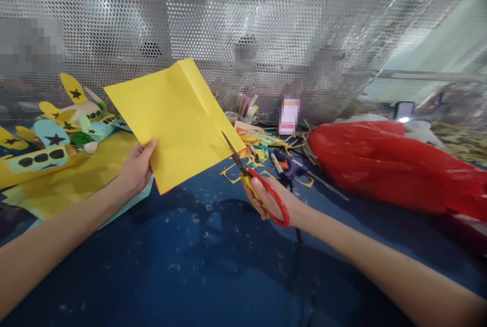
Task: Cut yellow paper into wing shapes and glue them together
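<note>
My left hand (140, 166) grips a sheet of yellow paper (171, 119) by its lower left edge, thumb on the front. The sheet is held up above the table, with a fold line running down near its right side. In my right hand (262, 192) is a pair of scissors (279, 205) with red and yellow handles. Its blades point up and left, at the lower right edge of the paper near the fold. I cannot tell how far apart the blades stand.
Paper airplanes (41, 157) with black stars lie at the left on yellow and green sheets. Behind the scissors are paper scraps (254, 139) and a glue gun (292, 164). A red plastic bag (391, 164) fills the right. A perforated metal panel (213, 22) stands behind the blue table (163, 266).
</note>
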Action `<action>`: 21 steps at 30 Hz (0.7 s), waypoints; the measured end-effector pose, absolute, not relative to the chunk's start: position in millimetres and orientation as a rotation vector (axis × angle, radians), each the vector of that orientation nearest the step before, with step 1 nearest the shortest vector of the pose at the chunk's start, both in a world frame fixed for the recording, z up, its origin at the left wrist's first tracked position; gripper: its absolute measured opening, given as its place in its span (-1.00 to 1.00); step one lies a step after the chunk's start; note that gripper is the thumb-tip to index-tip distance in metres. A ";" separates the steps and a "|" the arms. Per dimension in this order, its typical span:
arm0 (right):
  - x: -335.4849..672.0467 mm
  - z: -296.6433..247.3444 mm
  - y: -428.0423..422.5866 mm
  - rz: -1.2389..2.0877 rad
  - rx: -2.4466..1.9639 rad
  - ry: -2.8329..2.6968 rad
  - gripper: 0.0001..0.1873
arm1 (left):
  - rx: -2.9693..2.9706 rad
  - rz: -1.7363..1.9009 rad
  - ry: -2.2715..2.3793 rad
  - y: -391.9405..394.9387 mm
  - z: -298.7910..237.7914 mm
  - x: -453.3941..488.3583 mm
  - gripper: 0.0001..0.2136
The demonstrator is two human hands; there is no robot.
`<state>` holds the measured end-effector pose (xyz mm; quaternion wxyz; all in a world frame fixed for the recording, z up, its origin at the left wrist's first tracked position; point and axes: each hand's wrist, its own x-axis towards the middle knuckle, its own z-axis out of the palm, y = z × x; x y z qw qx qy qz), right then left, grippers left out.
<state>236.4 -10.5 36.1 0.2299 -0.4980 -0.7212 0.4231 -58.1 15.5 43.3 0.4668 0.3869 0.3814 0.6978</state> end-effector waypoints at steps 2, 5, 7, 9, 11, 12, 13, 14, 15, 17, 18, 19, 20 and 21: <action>235.3 37.4 -11.3 1.162 -1.395 -1.968 -0.36 | 0.954 1.702 0.944 15.5 43.0 -59.0 -0.85; 233.6 40.3 -12.8 1.188 -1.419 -1.943 -0.39 | 0.959 1.690 0.944 16.0 41.8 -60.1 -0.85; 232.8 41.8 -13.3 1.202 -1.425 -1.927 -0.41 | 0.959 1.694 0.946 16.2 41.4 -60.1 -0.84; 232.6 42.4 -13.3 1.203 -1.429 -1.920 -0.43 | 0.951 1.698 0.952 15.9 41.7 -59.4 -0.83; 232.5 42.4 -13.3 1.206 -1.430 -1.909 -0.45 | 0.938 1.692 0.961 15.5 42.6 -58.5 -0.84; 232.4 42.3 -13.5 1.210 -1.431 -1.899 -0.45 | 0.934 1.690 0.964 15.3 43.0 -58.1 -0.84; 232.1 42.3 -13.8 1.215 -1.433 -1.889 -0.45 | 0.932 1.688 0.963 15.2 43.5 -57.7 -0.85; 231.7 42.4 -14.3 1.219 -1.437 -1.880 -0.45 | 0.930 1.689 0.959 15.1 43.8 -57.5 -0.84; 231.3 42.6 -14.8 1.221 -1.445 -1.872 -0.45 | 0.931 1.690 0.953 15.1 44.0 -57.4 -0.84; 230.8 43.4 -15.5 1.226 -1.464 -1.865 -0.45 | 0.936 1.690 0.949 15.1 44.1 -57.7 -0.84; 230.8 43.8 -15.6 1.227 -1.476 -1.864 -0.44 | 0.937 1.688 0.954 15.2 44.0 -58.0 -0.84; 231.2 44.0 -15.3 1.226 -1.486 -1.867 -0.43 | 0.937 1.686 0.961 15.4 43.7 -58.4 -0.85; 232.0 44.1 -14.8 1.224 -1.486 -1.882 -0.42 | 0.939 1.685 0.965 15.6 43.3 -58.9 -0.86; 233.0 44.1 -14.0 1.228 -1.470 -1.904 -0.41 | 0.944 1.684 0.963 15.8 42.9 -59.3 -0.86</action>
